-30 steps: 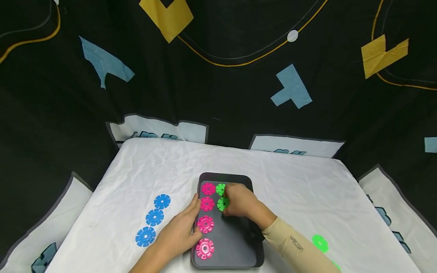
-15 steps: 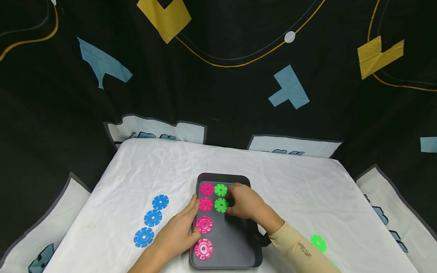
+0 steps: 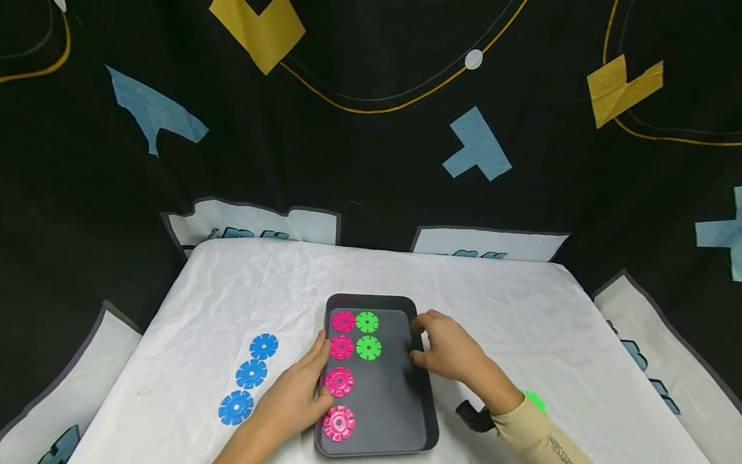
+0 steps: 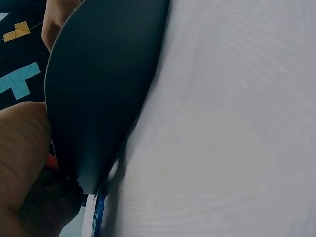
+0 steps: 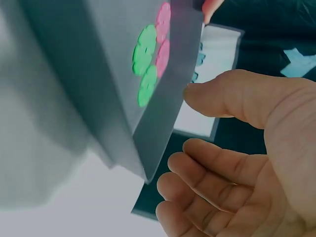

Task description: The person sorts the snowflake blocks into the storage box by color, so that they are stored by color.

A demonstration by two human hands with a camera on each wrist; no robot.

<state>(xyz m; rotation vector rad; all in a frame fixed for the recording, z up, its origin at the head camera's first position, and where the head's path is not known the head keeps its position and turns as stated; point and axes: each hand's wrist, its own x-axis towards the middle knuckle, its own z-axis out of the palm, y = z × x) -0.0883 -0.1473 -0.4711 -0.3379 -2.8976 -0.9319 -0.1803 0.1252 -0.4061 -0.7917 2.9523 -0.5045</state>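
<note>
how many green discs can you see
3: a far green disc and a nearer green disc in the tray, and a third disc on the cloth, partly behind the right sleeve, which may hide more.

Tray [image 3: 397, 393] from above, 2 wrist close-ups

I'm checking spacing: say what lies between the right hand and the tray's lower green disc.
Head view: just bare tray floor and right wall lie between the lower green disc and right hand.
</note>
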